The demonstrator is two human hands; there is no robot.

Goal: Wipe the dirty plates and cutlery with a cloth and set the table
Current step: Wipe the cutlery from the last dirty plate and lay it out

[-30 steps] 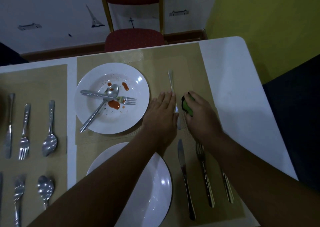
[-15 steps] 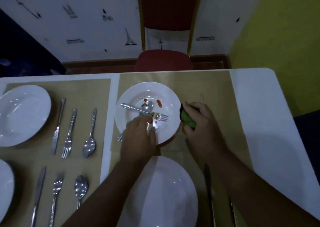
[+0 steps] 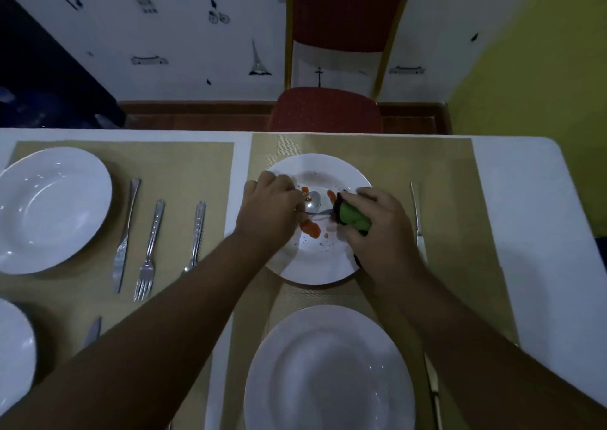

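A white plate (image 3: 313,273) smeared with red sauce lies on the far tan placemat (image 3: 446,166). On it are a spoon (image 3: 313,201) and a fork (image 3: 318,212). My left hand (image 3: 267,208) rests over the plate's left side, fingers closed on the fork's handle. My right hand (image 3: 382,235) holds a bunched green cloth (image 3: 353,217) pressed over the fork's tine end at the plate's right side. The spoon's handle is hidden under my left hand. A knife (image 3: 417,219) lies on the mat right of the plate.
A clean white plate (image 3: 328,373) sits near me below the dirty one. To the left are another plate (image 3: 49,209), a knife (image 3: 126,232), a fork (image 3: 149,252) and a spoon (image 3: 197,232). A red chair (image 3: 328,107) stands behind the table's far edge.
My left hand left the knife on the mat, moved onto the dirty plate and closed on the fork. My right hand carried the cloth left onto the plate. The view tilted up.
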